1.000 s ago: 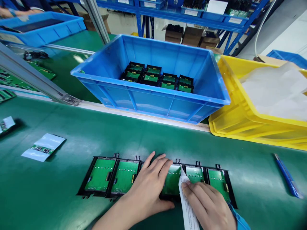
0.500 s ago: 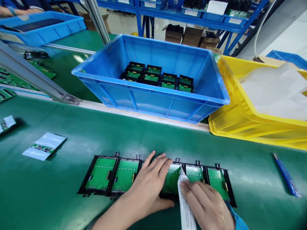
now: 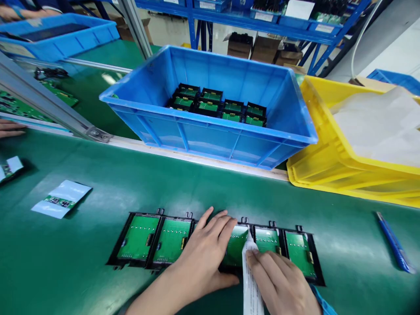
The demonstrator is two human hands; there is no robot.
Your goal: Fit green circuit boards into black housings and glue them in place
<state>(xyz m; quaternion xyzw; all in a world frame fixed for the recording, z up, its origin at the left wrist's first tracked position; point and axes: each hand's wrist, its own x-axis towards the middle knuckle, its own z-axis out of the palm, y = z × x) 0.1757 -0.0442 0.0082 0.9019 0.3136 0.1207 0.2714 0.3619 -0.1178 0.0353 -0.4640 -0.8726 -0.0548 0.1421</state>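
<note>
A row of black plastic frames (image 3: 150, 251) lies on the green bench, with a green circuit board (image 3: 139, 234) set in each visible one. My left hand (image 3: 205, 245) rests across the middle of the row, fingers stretched out and holding nothing, hiding part of the boards beneath. In my right hand (image 3: 284, 282) is a white squeeze tube (image 3: 250, 275) with printed text. Its narrow nozzle points away from me and meets the upper edge of a frame just right of my left fingers. Whether anything is coming out of the nozzle cannot be seen.
Behind the row stands a blue bin (image 3: 210, 135) holding several framed boards (image 3: 208, 106). A yellow bin (image 3: 357, 175) with white sheets is at its right. A blue cutter-like tool (image 3: 393, 243) lies right; a small wrapped board (image 3: 61, 200) lies left. Another person's hand (image 3: 10, 128) shows at the left edge.
The tube's lower end has swung slightly left, while its nozzle stays at the frame edge. My left hand keeps its place. Another person's hand has appeared at the left edge.
</note>
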